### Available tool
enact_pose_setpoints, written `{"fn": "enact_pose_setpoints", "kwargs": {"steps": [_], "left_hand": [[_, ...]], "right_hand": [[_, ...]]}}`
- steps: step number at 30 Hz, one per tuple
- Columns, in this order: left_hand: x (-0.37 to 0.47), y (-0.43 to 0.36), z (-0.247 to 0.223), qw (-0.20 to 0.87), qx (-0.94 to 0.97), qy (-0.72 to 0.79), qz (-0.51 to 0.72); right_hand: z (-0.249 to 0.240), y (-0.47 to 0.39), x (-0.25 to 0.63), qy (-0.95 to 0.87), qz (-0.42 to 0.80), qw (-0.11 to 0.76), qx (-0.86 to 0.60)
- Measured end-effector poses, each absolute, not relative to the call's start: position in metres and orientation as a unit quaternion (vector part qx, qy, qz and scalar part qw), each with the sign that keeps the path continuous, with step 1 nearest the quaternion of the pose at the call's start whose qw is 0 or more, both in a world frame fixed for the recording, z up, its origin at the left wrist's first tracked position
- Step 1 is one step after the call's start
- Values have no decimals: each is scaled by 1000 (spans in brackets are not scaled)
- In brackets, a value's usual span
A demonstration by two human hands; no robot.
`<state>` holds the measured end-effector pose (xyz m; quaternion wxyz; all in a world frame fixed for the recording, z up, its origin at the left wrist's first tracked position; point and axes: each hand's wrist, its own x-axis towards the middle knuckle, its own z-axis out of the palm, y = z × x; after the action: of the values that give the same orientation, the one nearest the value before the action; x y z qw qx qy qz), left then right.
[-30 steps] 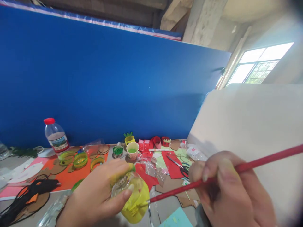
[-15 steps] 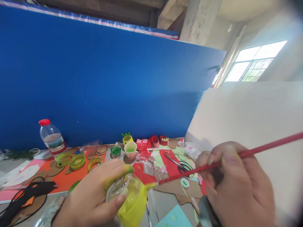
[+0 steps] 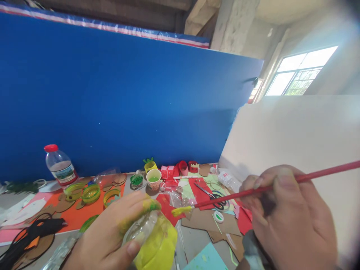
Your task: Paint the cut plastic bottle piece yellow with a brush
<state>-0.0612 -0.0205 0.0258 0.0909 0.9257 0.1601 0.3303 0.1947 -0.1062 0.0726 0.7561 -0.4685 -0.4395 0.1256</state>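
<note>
Before one paper cup (image 3: 153, 183), the left hand (image 3: 105, 232) clamps its fingers on one yellow-painted piece (image 3: 159, 242), the right hand (image 3: 295, 217) on one paintbrush (image 3: 225, 198).

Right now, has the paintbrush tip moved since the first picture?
Yes. Judged against the paper cup, the paintbrush tip has moved away from the person, nearer the cup, and is off the yellow-painted plastic it was touching.

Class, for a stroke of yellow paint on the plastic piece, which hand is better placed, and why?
Probably the right hand: it grips the red paintbrush, whose yellow-coated tip sits just off the plastic piece. The left hand is busy holding that piece.
</note>
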Motion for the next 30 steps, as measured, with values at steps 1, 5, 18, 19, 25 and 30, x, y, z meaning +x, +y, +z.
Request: {"fn": "enact_pose_setpoints", "kwargs": {"steps": [1, 5, 18, 19, 25, 30], "left_hand": [[-62, -20, 25, 89, 925, 162, 331], [-60, -22, 21, 74, 924, 166, 336], [-60, -20, 5, 78, 918, 178, 345], [-62, -21, 1, 77, 917, 178, 349], [-64, -23, -7, 106, 912, 165, 359], [-62, -21, -4, 97, 917, 176, 344]], "right_hand": [[75, -108, 197, -431, 122, 760, -471], [77, -118, 198, -459, 172, 737, -466], [81, -121, 198, -428, 114, 758, -478], [80, -121, 197, -435, 130, 752, -478], [73, -115, 195, -443, 146, 751, -468], [82, -118, 202, -447, 134, 760, -451]]}}
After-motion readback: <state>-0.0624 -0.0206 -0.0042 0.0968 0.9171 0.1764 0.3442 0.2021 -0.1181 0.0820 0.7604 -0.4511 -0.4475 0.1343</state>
